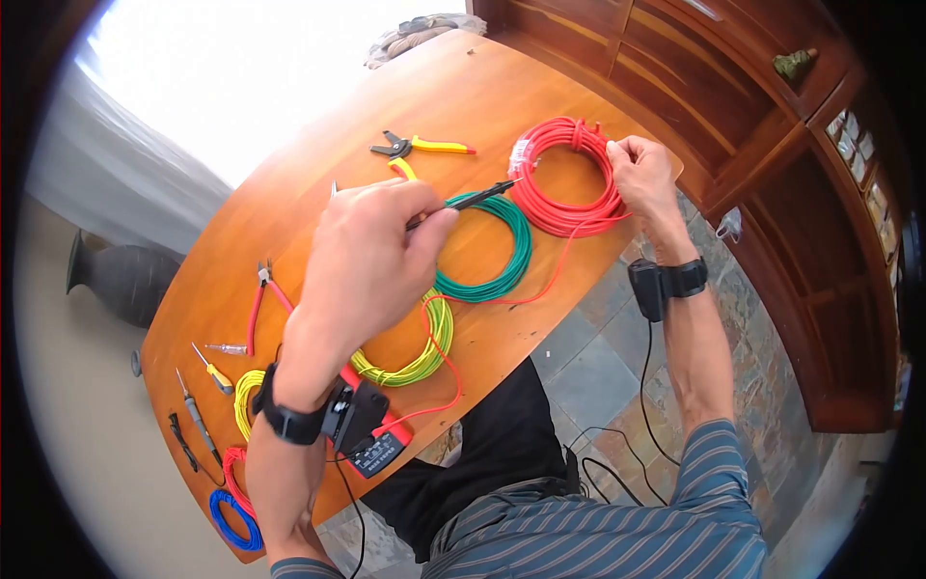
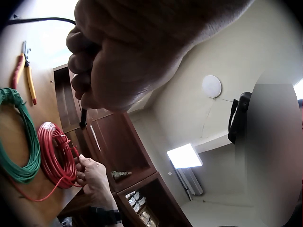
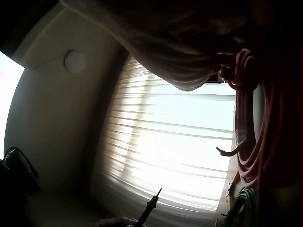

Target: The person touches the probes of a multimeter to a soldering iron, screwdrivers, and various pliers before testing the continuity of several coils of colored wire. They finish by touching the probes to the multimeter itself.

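My left hand (image 1: 371, 256) grips a black test probe (image 1: 479, 197), its tip close to the near-left side of a coil of red cable (image 1: 564, 217). In the right wrist view a short cable end (image 3: 229, 152) sticks out of that coil, apart from the probe tip (image 3: 159, 191). At the coil's right edge my right hand (image 1: 643, 179) pinches a red test probe (image 2: 75, 151), mostly hidden by the fingers. A thin red lead (image 1: 453, 381) runs towards this hand from a red multimeter (image 1: 378, 454), which lies partly under my left wrist.
A green cable coil (image 1: 521, 246) and a yellow-green coil (image 1: 439, 338) lie beside the red one. Yellow-handled pliers (image 1: 444, 146), red-handled cutters (image 1: 255, 318), a screwdriver (image 1: 220, 378), a soldering iron (image 1: 196, 415) and a blue coil (image 1: 220, 521) are on the wooden table (image 1: 318, 179).
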A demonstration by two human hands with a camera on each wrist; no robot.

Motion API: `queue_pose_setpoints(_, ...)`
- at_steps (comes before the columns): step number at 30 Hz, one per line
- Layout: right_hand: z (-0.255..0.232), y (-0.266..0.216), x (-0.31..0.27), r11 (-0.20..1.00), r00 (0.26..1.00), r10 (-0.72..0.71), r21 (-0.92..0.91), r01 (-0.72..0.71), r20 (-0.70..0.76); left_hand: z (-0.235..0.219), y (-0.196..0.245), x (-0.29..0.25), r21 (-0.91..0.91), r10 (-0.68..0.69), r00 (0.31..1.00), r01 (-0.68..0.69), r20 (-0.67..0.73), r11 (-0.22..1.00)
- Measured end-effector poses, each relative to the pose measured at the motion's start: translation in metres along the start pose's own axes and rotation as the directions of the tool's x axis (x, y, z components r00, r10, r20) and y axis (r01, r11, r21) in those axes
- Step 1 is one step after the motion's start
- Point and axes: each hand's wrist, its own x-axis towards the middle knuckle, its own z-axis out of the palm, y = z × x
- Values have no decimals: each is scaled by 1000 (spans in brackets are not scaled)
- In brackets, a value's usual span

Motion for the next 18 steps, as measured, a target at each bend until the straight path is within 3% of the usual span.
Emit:
queue_pose_setpoints(5,2,-4,3,999,995,-25,41,29,-92,54,-6,36,13,55,997,-54,-47,998)
queue_pose_setpoints(8,2,-12,1,999,993,-41,-20,39,-108,71,-7,48,-9,-23,1000,23,-9,1000)
queue_pose_setpoints(10,4,-11,0,995,993,-44,-92,34,-108,75,-5,51,59,-148,986,144,73,988)
queue_pose_setpoints(14,5,-7,0,1000,989,-22,-24,19,-147,77,-8,50,94,-144,989,140,40,986)
queue_pose_setpoints(18,2,-8,0,1000,988,-12,19,15,-155,80,-5,48,86,-53,998,55,-29,995)
